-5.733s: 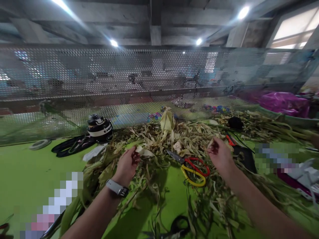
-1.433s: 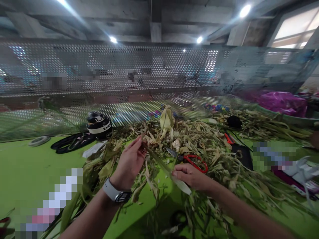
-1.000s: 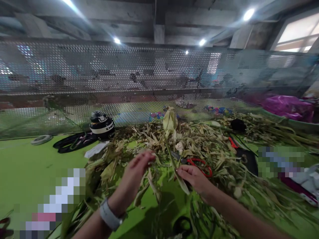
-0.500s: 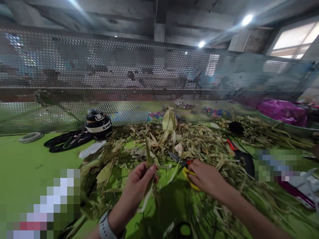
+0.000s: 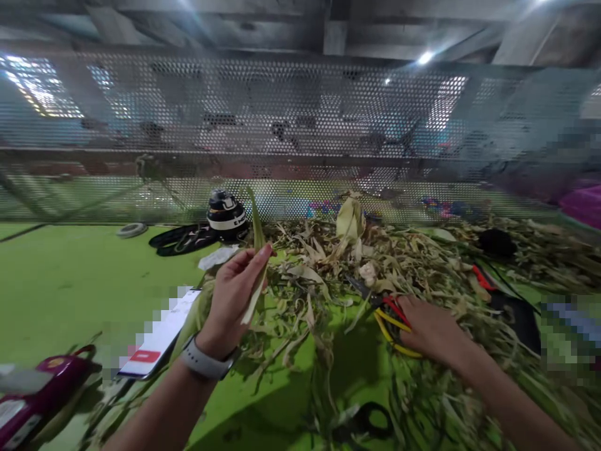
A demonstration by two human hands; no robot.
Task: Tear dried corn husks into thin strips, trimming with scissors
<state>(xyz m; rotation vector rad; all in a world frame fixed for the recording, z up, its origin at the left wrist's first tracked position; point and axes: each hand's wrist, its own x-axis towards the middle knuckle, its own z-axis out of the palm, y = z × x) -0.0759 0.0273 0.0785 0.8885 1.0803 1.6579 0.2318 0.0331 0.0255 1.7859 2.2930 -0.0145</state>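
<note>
My left hand [image 5: 237, 291] is closed, pinching a long green-to-pale corn husk strip [image 5: 256, 225] between thumb and fingers. One end of the strip points upward; its pale end hangs below my palm. Scissors [image 5: 393, 326] with red and yellow handles are at my right hand [image 5: 429, 329], whose fingers are closed around the handles. The dark blades point up and left over a pile of dry husk strips [image 5: 310, 275]. Behind them stands a pale bundled husk shape [image 5: 350, 219], and a whitish lump [image 5: 368, 273] lies close to the blade tips.
The green table [image 5: 51, 282] runs up to a perforated metal screen [image 5: 291, 119]. A black and white container [image 5: 228, 216] stands by black straps [image 5: 183, 238] and a tape roll [image 5: 131, 230]. A phone [image 5: 159, 332], a purple device [image 5: 42, 394] and black-handled scissors [image 5: 375, 419] lie nearer.
My left hand has moved left and up with the husk strip, farther from the scissors. The view has turned left, and more of the scissors' handles shows beside my right hand.
</note>
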